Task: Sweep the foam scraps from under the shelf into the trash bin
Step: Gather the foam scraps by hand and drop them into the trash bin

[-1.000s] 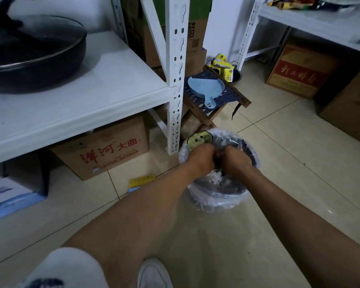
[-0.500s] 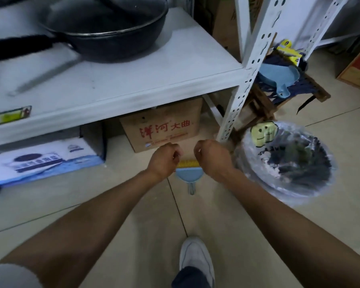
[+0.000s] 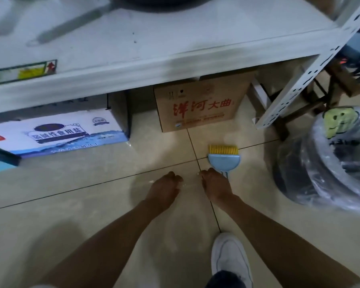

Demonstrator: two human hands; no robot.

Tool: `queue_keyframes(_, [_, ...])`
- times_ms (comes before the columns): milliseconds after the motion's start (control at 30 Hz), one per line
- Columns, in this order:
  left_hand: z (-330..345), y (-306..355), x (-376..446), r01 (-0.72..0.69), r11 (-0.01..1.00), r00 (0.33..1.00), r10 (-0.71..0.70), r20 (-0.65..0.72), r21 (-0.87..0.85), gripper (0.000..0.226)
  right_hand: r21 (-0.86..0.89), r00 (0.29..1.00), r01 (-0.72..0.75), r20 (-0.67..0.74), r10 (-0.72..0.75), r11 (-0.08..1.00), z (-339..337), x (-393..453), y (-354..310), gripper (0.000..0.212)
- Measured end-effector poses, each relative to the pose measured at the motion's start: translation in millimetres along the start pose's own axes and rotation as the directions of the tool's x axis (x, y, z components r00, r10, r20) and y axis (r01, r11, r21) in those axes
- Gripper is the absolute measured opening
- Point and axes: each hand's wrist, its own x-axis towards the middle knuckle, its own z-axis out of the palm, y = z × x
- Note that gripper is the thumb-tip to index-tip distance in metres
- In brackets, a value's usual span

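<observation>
A small blue hand brush [image 3: 223, 160] with yellow bristles lies on the tile floor in front of the white shelf [image 3: 133, 65]. My right hand [image 3: 214, 185] hovers over the end of its handle with fingers curled down; whether it grips the handle is hidden. My left hand [image 3: 164, 190] is beside it, a little apart, fingers curled with nothing visible in them. The trash bin [image 3: 295, 169], black with a clear plastic liner, stands at the right. No foam scraps show on the floor.
Under the shelf stand a brown cardboard box [image 3: 200, 109] and a white-and-blue box [image 3: 58, 132]. A perforated shelf post [image 3: 295, 86] and a wooden stool [image 3: 328, 84] are beside the bin. My white shoe [image 3: 230, 260] is below the hands.
Both hands left the trash bin and moved left and down to the floor by the brush. The view swung left toward the shelf, so the bin now sits at the right edge.
</observation>
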Motion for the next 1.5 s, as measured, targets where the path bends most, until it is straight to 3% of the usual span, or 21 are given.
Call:
queue_keyframes(233, [26.0,-12.0,8.9,0.006,1.000,0.991,-0.006,-0.132,-0.004,0.041,0.112,0.975,-0.052,-0.210,0.074,0.992,20.9,9.3,-7.3,0.027])
queue_keyframes(400, [44.1,-16.9,17.3,-0.069,0.998,0.961,0.069,-0.268,0.010,0.026,0.188,0.941,-0.045,-0.322,0.105,0.981,30.6,12.9,-9.7,0.008])
queue_keyframes(500, [47.5,-18.0,23.3,-0.108,0.994,0.942,0.105,-0.318,0.008,0.014,0.217,0.935,-0.026,-0.339,0.101,0.976,31.9,18.1,-9.0,0.006])
queue_keyframes(600, [51.1,-18.4,31.9,-0.143,0.990,0.930,0.140,-0.340,0.017,0.023,0.186,0.934,-0.022,-0.346,0.087,0.982,34.1,22.9,-11.1,0.005])
queue_keyframes(667, [51.5,-19.5,37.0,-0.181,0.979,0.914,0.202,-0.351,0.092,0.018,0.136,0.944,-0.015,-0.326,0.059,0.991,37.2,24.2,-12.8,0.009])
queue_keyframes(767, [49.0,-20.0,40.0,-0.219,0.939,0.905,0.297,-0.304,0.265,0.010,0.013,0.963,-0.015,-0.269,0.017,1.000,40.1,26.2,-13.0,0.025])
queue_keyframes(900, [52.5,-17.5,40.6,-0.164,0.935,0.946,0.240,-0.219,0.315,0.021,-0.013,0.975,-0.053,-0.216,0.049,0.999,40.7,32.6,-14.4,0.027])
queue_keyframes(967, [52.4,-19.8,41.4,-0.101,0.959,0.959,0.165,-0.229,0.265,0.025,0.085,0.979,-0.055,-0.194,0.070,0.995,36.8,33.4,-13.3,0.028])
queue_keyframes(1100, [35.8,-27.3,37.6,0.056,0.998,0.925,-0.055,-0.377,-0.009,0.013,0.301,0.933,-0.078,-0.315,0.176,0.951,28.2,29.4,-4.4,0.025])
queue_keyframes(1233, [16.3,-29.8,35.9,0.123,0.986,0.896,-0.159,-0.414,-0.111,0.016,0.368,0.904,-0.064,-0.371,0.210,0.928,21.5,22.8,-2.9,0.016])
queue_keyframes(1333, [4.6,-18.9,34.7,0.082,0.986,0.877,-0.142,-0.459,-0.148,0.013,0.440,0.894,-0.019,-0.395,0.212,0.898,12.1,18.5,-7.0,0.016])
queue_keyframes(1500, [-28.9,44.1,35.6,-0.149,0.981,0.860,0.069,-0.505,-0.120,0.009,0.530,0.823,0.016,-0.488,0.290,0.848,-45.5,1.0,-10.1,0.004])
